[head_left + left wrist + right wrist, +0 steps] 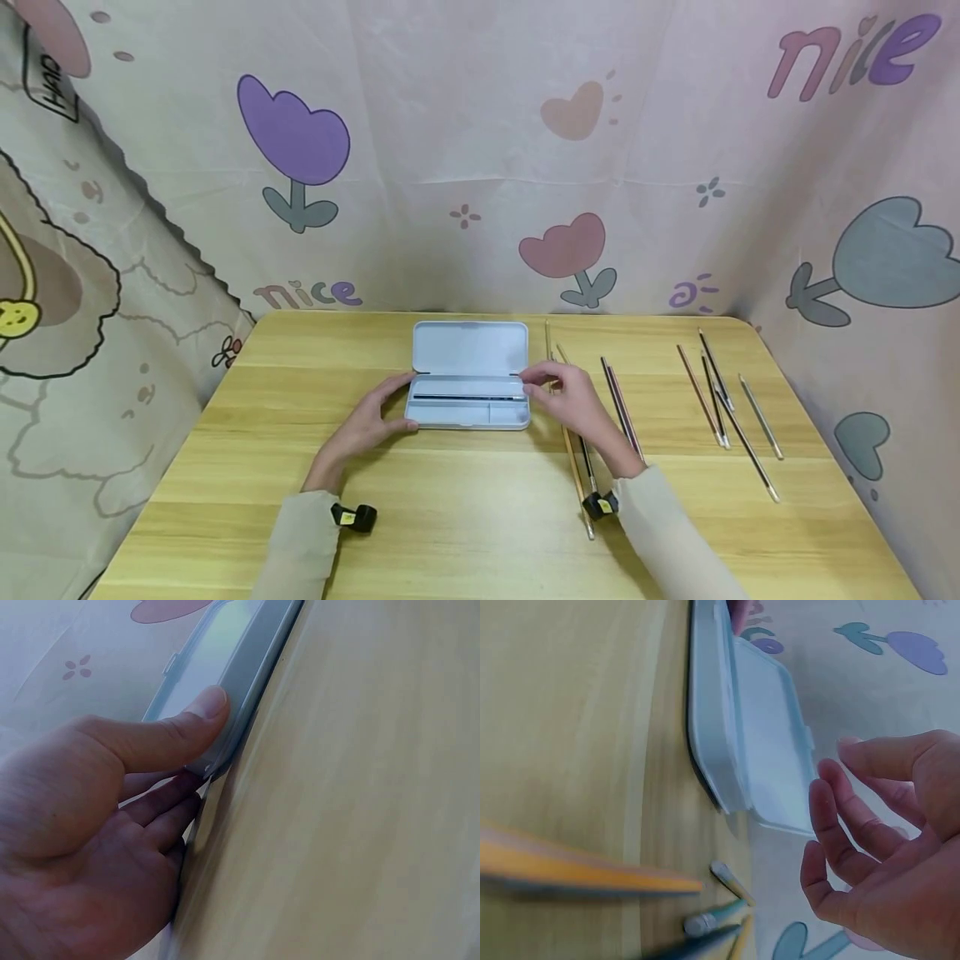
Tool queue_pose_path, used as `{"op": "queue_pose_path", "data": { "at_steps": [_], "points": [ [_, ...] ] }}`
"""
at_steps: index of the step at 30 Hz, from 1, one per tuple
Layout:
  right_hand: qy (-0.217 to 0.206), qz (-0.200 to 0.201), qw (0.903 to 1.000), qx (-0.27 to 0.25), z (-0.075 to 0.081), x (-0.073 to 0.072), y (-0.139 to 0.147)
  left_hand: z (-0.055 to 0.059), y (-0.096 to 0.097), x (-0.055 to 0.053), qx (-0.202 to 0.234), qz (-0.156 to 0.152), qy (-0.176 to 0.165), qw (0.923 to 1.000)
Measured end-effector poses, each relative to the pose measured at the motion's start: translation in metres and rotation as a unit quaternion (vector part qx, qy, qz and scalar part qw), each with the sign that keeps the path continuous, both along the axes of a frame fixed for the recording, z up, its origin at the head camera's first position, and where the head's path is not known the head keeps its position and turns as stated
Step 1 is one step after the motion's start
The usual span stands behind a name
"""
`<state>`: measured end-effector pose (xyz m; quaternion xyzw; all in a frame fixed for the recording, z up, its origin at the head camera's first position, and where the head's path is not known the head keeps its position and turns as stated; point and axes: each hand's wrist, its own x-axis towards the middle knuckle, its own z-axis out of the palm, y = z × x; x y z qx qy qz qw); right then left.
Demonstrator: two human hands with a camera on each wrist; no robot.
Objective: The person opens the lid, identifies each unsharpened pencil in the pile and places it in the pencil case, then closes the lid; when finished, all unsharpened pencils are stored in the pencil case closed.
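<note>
A pale blue pencil case point(471, 421) lies on the table with its lid point(471, 348) raised at the back. Inside, a dark pencil point(465, 397) lies lengthwise in the long compartment. My left hand point(367, 421) grips the case's left end, thumb at the front corner and fingers behind; the left wrist view shows that thumb point(208, 701) against the case wall. Over the case's right end is my right hand point(573, 404), its fingers loosely bent. Nothing shows between its thumb and fingers point(847, 855) in the right wrist view.
Several pencils lie right of the case, including an orange one point(573, 475) passing beneath the right wrist and a dark one point(617, 396) beside the forearm. Farther right several more pencils point(747, 446) are scattered on the wooden table point(450, 517). A patterned cloth point(435, 125) hangs behind.
</note>
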<state>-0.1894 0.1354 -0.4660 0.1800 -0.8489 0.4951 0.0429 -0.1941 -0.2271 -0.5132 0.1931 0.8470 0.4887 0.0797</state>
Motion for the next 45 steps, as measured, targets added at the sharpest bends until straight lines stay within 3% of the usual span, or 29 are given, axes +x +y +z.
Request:
{"op": "queue_pose_path", "data": {
  "at_steps": [13, 20, 28, 35, 45],
  "points": [
    [0.010, -0.061, 0.9978, -0.022, 0.015, 0.023, 0.045, 0.001, 0.002, -0.002, -0.007, 0.004, 0.009, 0.9999],
    [0.032, -0.071, 0.9963, -0.038, 0.019, 0.034, 0.073, 0.001, 0.004, -0.003, -0.002, 0.002, 0.007, 1.0000],
    [0.055, -0.118, 0.9908, -0.038, 0.023, 0.037, 0.106, 0.001, 0.005, -0.003, 0.000, 0.003, 0.005, 1.0000],
    [0.082, -0.164, 0.9828, -0.020, 0.018, 0.036, 0.132, -0.002, 0.003, -0.002, 0.005, 0.003, 0.009, 0.9999],
    [0.043, -0.258, 0.9649, -0.027, -0.001, 0.033, 0.167, 0.001, 0.001, 0.002, 0.014, 0.006, 0.009, 0.9998]
  ]
}}
